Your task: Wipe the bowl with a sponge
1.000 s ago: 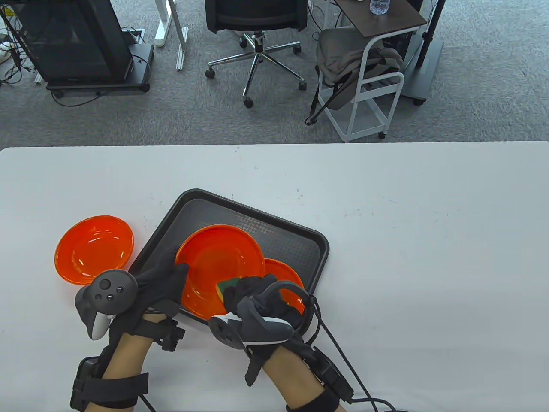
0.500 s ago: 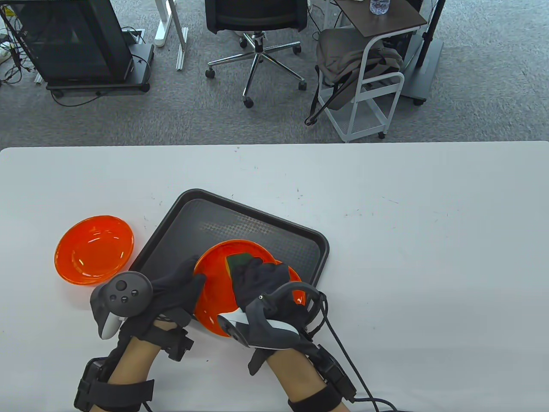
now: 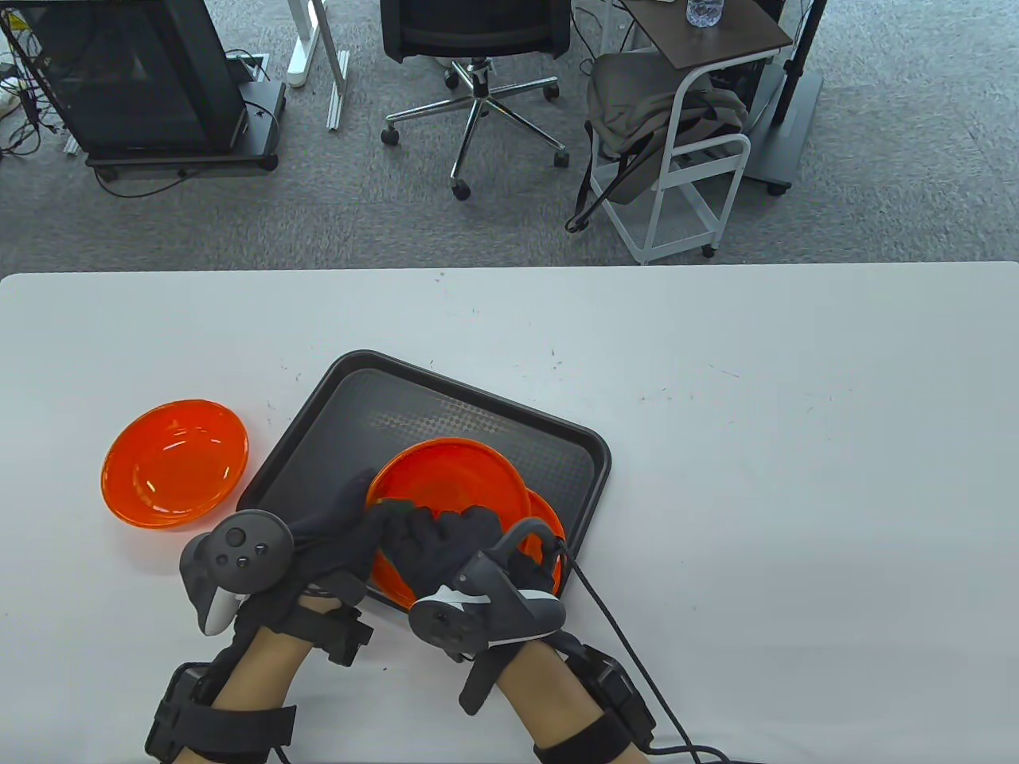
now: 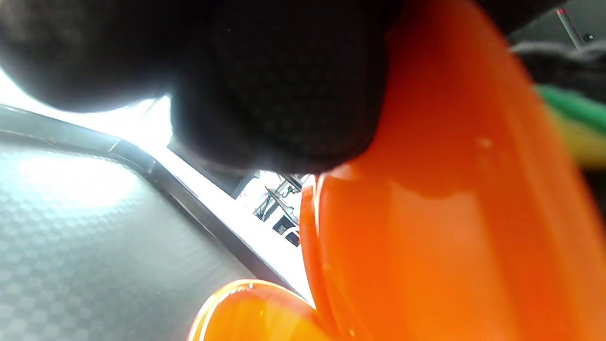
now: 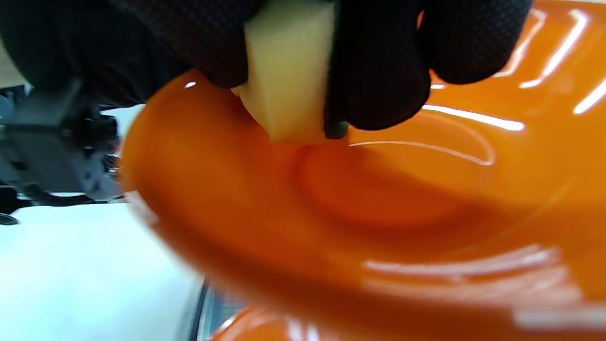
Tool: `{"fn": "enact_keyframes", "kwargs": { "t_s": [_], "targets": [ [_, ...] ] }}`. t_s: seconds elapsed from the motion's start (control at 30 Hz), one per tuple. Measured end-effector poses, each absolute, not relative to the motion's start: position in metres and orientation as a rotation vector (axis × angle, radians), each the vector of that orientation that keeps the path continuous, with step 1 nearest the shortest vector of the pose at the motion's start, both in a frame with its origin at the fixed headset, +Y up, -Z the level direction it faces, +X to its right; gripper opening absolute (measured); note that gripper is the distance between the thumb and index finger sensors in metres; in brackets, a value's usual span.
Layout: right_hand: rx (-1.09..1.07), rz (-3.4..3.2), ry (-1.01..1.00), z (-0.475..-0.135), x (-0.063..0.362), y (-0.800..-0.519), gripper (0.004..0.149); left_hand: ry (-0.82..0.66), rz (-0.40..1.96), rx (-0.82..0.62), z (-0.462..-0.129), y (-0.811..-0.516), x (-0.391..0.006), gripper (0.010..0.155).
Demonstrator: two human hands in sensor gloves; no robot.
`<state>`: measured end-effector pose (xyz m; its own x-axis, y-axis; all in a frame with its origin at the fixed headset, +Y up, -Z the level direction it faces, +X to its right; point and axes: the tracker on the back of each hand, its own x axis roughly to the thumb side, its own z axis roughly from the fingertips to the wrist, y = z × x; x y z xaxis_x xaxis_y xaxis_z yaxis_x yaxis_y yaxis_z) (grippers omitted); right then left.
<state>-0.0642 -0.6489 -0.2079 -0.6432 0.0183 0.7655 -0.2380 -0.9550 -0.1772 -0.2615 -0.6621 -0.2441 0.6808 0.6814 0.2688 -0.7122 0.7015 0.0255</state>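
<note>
An orange bowl is held tilted over the black tray. My left hand grips the bowl's left rim; the bowl fills the left wrist view. My right hand holds a yellow sponge with a green side and presses it on the bowl's inner surface near the front left. In the table view the sponge is hidden under the right hand's fingers.
A second orange bowl lies on the tray under the held one. A third orange bowl sits on the white table left of the tray. A cable trails from my right wrist.
The right hand with the sponge swept from the bowl's far middle back toward its front left. The left hand and bowl shifted slightly right.
</note>
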Motion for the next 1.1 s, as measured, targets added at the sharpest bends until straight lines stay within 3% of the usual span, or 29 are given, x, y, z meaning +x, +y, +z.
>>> {"fn": "enact_keyframes", "kwargs": {
  "t_s": [0.27, 0.47, 1.1],
  "targets": [
    [1.331, 2.729, -0.253, -0.205, -0.070, -0.649, 0.047, -0.159, 0.869, 0.159, -0.252, -0.663, -0.283, 0.055],
    [1.301, 2.899, -0.281, -0.203, -0.068, -0.643, 0.046, -0.092, 0.916, 0.182, -0.256, -0.665, -0.302, 0.055],
    [0.844, 2.951, -0.793, -0.213, -0.004, -0.616, 0.045, -0.039, 1.163, 0.123, -0.261, -0.676, -0.313, 0.056]
  ]
}}
